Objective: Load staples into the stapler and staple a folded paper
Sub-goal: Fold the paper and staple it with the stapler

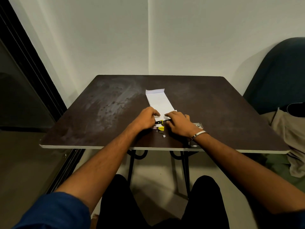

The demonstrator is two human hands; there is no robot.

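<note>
Plain room, most likely in a home. Small dark folding table (214,100) with black metal legs, pushed into a corner of bare off-white walls (107,38). Dark-framed glass door (24,80) at left. Dark blue chair (280,71) at right, beige cloth (287,129) heaped beside it. Pale floor.

Both hands, left hand (149,117) and right hand (177,123), press the folded paper (159,100) beside a yellow stapler (160,127) on the table (222,113)
</note>
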